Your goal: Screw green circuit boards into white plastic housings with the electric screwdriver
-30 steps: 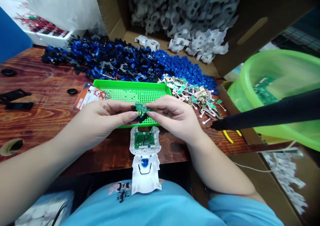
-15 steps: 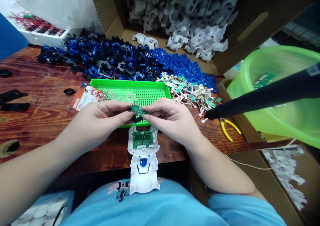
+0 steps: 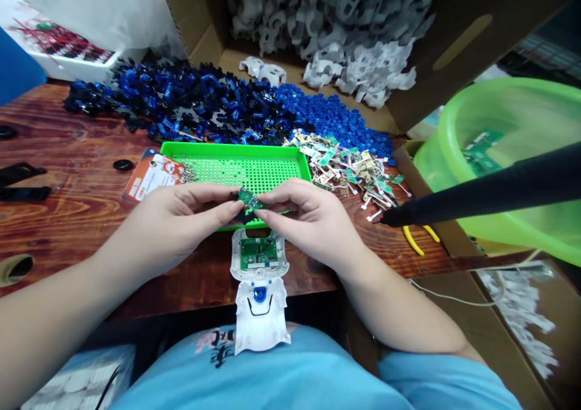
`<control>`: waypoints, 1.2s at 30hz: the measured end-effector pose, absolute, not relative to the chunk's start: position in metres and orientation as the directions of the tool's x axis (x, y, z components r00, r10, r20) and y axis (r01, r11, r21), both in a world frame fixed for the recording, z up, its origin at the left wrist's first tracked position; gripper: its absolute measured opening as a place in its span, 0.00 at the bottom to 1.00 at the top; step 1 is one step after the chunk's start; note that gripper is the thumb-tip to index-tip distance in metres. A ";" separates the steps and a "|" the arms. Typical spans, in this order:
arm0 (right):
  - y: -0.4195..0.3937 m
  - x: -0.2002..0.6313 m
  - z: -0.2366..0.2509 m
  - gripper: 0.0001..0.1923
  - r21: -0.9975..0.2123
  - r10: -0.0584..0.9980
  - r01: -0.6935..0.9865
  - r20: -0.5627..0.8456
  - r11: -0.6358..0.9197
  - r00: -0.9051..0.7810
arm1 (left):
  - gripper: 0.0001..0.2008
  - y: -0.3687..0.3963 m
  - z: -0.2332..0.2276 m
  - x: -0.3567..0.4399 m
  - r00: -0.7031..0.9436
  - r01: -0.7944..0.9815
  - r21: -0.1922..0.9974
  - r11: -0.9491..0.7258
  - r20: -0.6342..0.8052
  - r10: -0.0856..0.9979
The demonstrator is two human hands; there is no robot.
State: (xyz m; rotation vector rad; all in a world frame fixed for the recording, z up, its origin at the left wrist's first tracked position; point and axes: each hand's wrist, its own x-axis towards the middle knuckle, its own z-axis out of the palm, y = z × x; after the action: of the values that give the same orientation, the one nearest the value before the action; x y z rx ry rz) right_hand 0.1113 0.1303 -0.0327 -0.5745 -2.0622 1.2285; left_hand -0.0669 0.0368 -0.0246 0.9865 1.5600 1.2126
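Observation:
Between my two hands is a small green circuit board [image 3: 249, 199] with a black part under it, held over the front edge of a green perforated tray [image 3: 305, 167]. My left hand [image 3: 188, 213] pinches its left end between thumb and fingers. From the other side, my right hand [image 3: 302, 213] closes thumb and fingertips on its right end. Just below lies a white plastic shell [image 3: 235, 265] with a larger green board [image 3: 259, 253] in it, at the table edge. A second white shell piece [image 3: 261, 325] with a blue button [image 3: 259, 294] leans against my shirt.
Behind the tray lie piles of black-and-blue parts [image 3: 195, 104], blue buttons [image 3: 336, 120] and small wired boards [image 3: 349, 165]. A black rod-like tool [image 3: 476, 186] juts in from the right, before a green basin [image 3: 449, 132] and yellow-handled pliers [image 3: 414, 240]. White shells [image 3: 327, 11] fill a carton.
Both hands keep their hold on the small circuit board, nearly still. The view has shifted slightly, and the black tool covers more of the pliers.

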 end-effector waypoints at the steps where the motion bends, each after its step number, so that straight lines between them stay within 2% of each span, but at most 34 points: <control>1: 0.131 0.111 -0.033 0.05 -0.886 0.657 0.038 0.314 0.462 -0.686 | 0.11 0.037 -0.025 -0.067 -0.284 0.084 0.976 0.202 -0.171 0.944; 5: 0.132 0.111 -0.032 0.04 -0.904 0.669 0.055 0.271 0.423 -0.692 | 0.12 0.038 -0.023 -0.067 -0.321 0.186 0.962 0.202 -0.135 0.938; 9: 0.132 0.111 -0.031 0.04 -0.906 0.660 0.059 0.260 0.420 -0.705 | 0.11 0.038 -0.022 -0.066 -0.301 0.175 0.964 0.198 -0.139 0.943; 15: 0.132 0.114 -0.030 0.02 -0.826 0.595 0.077 0.334 0.559 -0.731 | 0.13 0.037 -0.023 -0.064 -0.304 0.185 0.966 0.179 -0.117 0.945; 21: 0.128 0.113 -0.028 0.04 -0.734 0.571 0.109 0.416 0.670 -0.708 | 0.16 0.038 -0.024 -0.063 -0.313 0.231 0.956 0.179 -0.101 0.944; 26: 0.125 0.110 -0.031 0.04 -0.625 0.521 0.134 0.492 0.769 -0.698 | 0.14 0.036 -0.023 -0.060 -0.333 0.230 0.959 0.166 -0.083 0.939; 30: 0.123 0.109 -0.033 0.04 -0.603 0.516 0.131 0.525 0.787 -0.677 | 0.15 0.037 -0.021 -0.056 -0.342 0.195 0.966 0.168 -0.093 0.935; 36: 0.121 0.107 -0.034 0.05 -0.583 0.520 0.154 0.535 0.798 -0.666 | 0.09 0.038 -0.019 -0.051 -0.380 0.142 0.981 0.133 -0.070 0.922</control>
State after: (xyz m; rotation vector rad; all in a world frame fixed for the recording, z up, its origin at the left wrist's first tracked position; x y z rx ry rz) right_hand 0.1069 0.1207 -0.0342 -0.4950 -2.2597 0.6524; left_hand -0.0510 0.0382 -0.0191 1.0448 1.6644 1.3191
